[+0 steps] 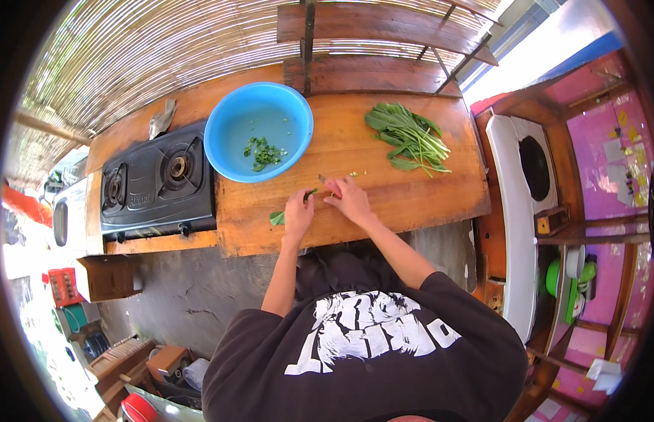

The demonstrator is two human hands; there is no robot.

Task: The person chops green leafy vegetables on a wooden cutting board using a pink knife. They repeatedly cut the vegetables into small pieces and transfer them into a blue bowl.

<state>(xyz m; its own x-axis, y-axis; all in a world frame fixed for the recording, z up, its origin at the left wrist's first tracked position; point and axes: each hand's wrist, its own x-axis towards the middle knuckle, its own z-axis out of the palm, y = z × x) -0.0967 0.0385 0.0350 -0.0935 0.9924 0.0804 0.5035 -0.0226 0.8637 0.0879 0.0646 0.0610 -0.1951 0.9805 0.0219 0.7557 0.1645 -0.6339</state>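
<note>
My left hand is closed around some leafy greens; one leaf sticks out to its left, and a bit of green shows at the fingertips. In my right hand is a small knife with a reddish handle, its short blade pointing away from me. Both hands are close together over the wooden countertop. Beyond them stands a blue plastic basin with chopped greens on its bottom. A bunch of leafy greens with pale stems lies farther right. Small cut bits lie past my right hand.
A black two-burner Rinnai gas stove is left of the basin. Behind the counter rise wooden shelves and a bamboo-slat wall. A grey cloth lies behind the stove. A white appliance stands to the right.
</note>
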